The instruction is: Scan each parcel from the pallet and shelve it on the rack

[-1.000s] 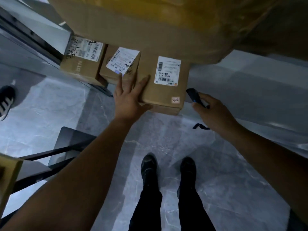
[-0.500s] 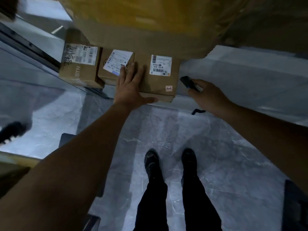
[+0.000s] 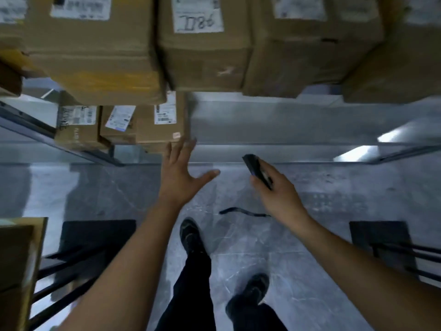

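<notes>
Far left, a brown carton (image 3: 16, 259) sits low, possibly a parcel not yet handled. Three labelled parcels (image 3: 119, 123) stand in a row on the lower rack shelf (image 3: 286, 120). The rightmost parcel (image 3: 162, 123) is in place. I see the left hand (image 3: 179, 173) with fingers spread wide and empty at that parcel's front corner; contact is unclear. The right hand (image 3: 276, 189) grips the black scanner (image 3: 256, 170), its strap (image 3: 243, 211) dangling. I judge this one shelved; the pallet is out of view, so what's left is unknown.

I see my left grip (image 3: 177, 174), fingers spread, just beside the near corner of the labelled parcel (image 3: 162, 125) on the rack shelf (image 3: 262, 120). Right of that parcel, my right grip (image 3: 278, 194) holds a black scanner (image 3: 256, 169).
</notes>
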A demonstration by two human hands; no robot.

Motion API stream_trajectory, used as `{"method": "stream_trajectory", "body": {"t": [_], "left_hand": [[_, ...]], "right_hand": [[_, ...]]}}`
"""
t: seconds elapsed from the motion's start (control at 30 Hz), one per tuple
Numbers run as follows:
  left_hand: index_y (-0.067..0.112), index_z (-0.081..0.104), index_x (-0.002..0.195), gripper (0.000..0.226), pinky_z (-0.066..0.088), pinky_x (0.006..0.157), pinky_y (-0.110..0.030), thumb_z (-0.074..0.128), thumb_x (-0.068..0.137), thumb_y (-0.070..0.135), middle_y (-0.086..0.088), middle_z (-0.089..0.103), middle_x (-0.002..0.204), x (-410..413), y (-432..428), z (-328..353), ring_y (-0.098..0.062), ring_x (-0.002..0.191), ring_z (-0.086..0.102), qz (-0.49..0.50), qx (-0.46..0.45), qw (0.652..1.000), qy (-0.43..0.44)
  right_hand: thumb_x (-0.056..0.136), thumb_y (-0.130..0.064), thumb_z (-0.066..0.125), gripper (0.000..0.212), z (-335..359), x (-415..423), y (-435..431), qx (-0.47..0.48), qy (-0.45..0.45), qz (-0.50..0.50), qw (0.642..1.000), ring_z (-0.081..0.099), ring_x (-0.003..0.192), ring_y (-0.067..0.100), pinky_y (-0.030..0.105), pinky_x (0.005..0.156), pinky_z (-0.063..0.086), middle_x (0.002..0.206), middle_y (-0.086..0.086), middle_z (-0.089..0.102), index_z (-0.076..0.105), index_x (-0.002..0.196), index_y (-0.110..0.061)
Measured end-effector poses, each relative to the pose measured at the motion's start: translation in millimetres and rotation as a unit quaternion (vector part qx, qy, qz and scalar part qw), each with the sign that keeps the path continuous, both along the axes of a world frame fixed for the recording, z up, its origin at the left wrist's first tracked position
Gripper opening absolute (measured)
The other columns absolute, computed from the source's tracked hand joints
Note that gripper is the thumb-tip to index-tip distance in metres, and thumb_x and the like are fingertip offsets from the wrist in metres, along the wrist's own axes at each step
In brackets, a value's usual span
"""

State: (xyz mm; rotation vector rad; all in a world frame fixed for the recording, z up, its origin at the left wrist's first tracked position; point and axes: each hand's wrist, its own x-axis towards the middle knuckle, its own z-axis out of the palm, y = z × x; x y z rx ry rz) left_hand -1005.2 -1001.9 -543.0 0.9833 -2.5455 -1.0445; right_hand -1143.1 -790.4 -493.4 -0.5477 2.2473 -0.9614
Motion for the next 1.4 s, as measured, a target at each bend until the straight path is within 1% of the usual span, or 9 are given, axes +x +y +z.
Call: {"method": "stream_trajectory", "body": {"t": [0.07,0.13,0.27,0.33,0.63,0.9,1.03,1.3,1.4], "left_hand": [[0.027,0.043,0.154,0.103,0.019,0.125,-0.054,0.054,0.073,0.09,-0.008,0.035,0.164,-3,47,13,-0.012,0.153,0.009,-0.036,-0.016,0.999,0.014],[0.03,0.04,0.155,0.108,0.015,0.127,-0.054,0.047,0.07,0.096,-0.004,0.029,0.167,-8,92,25,-0.019,0.157,0.006,-0.07,-0.015,0.997,-0.007],[0.037,0.034,0.157,0.109,0.011,0.127,-0.052,0.052,0.066,0.093,0.004,0.02,0.17,-27,176,60,-0.026,0.159,0.002,-0.138,0.007,0.99,-0.042],[0.037,0.035,0.157,0.106,0.009,0.127,-0.053,0.054,0.067,0.09,0.005,0.019,0.17,-36,219,80,-0.023,0.159,0.0,-0.179,0.005,0.983,-0.032],[0.035,0.041,0.155,0.113,0.014,0.124,-0.061,0.036,0.064,0.103,-0.002,0.028,0.167,-101,338,115,-0.033,0.158,0.01,-0.3,-0.053,0.952,-0.024],[0.048,0.031,0.156,0.1,0.002,0.126,-0.056,0.039,0.071,0.098,0.006,0.017,0.17,-196,350,71,-0.023,0.159,-0.002,-0.321,-0.063,0.942,-0.067],[0.047,0.033,0.156,0.101,0.001,0.126,-0.053,0.037,0.07,0.099,0.006,0.019,0.17,-261,349,34,-0.022,0.159,0.0,-0.305,-0.063,0.947,-0.075],[0.041,0.03,0.158,0.106,-0.001,0.124,-0.056,0.035,0.069,0.099,-0.003,0.018,0.171,-404,338,-39,-0.028,0.159,0.0,-0.309,-0.099,0.939,-0.114],[0.042,0.025,0.159,0.107,-0.001,0.125,-0.057,0.03,0.07,0.101,-0.001,0.013,0.172,-451,336,-66,-0.026,0.159,-0.003,-0.303,-0.109,0.94,-0.114]], "right_hand": [[0.094,-0.054,0.055,0.048,14,-5,47,-0.004,0.021,-0.022,1.0,0.064,0.087,0.008,0.023,0.07,0.054,0.105,-0.004,0.067,0.046,0.141,-0.049],[0.093,-0.058,0.053,0.047,25,-14,96,-0.006,0.028,-0.046,0.999,0.063,0.088,0.007,0.015,0.068,0.052,0.105,-0.007,0.064,0.044,0.139,-0.053],[0.095,-0.051,0.056,0.053,55,-22,202,-0.006,0.045,-0.091,0.995,0.058,0.119,0.017,0.035,0.101,0.049,0.132,0.004,0.059,0.045,0.146,-0.043],[0.094,-0.05,0.058,0.056,73,-20,257,0.006,0.067,-0.12,0.99,0.052,0.127,0.02,0.033,0.108,0.042,0.136,0.006,0.057,0.045,0.147,-0.039],[0.093,-0.06,0.055,0.063,86,-37,433,0.038,0.044,-0.24,0.969,0.051,0.128,0.021,0.036,0.099,0.048,0.14,0.001,0.052,0.039,0.151,-0.039],[0.092,-0.059,0.056,0.059,35,-117,459,0.056,0.034,-0.271,0.96,0.054,0.118,0.023,0.035,0.085,0.051,0.129,0.002,0.052,0.04,0.148,-0.046],[0.095,-0.056,0.055,0.06,0,-187,452,0.089,0.031,-0.25,0.964,0.054,0.115,0.029,0.043,0.086,0.054,0.125,0.007,0.051,0.036,0.151,-0.044],[0.098,-0.052,0.052,0.061,-83,-338,415,0.077,0.081,-0.222,0.969,0.056,0.098,0.025,0.03,0.081,0.048,0.112,0.011,0.049,0.029,0.154,-0.044],[0.097,-0.053,0.051,0.062,-118,-389,398,0.089,0.1,-0.212,0.968,0.055,0.101,0.032,0.043,0.085,0.054,0.113,0.015,0.049,0.029,0.154,-0.042]]}}
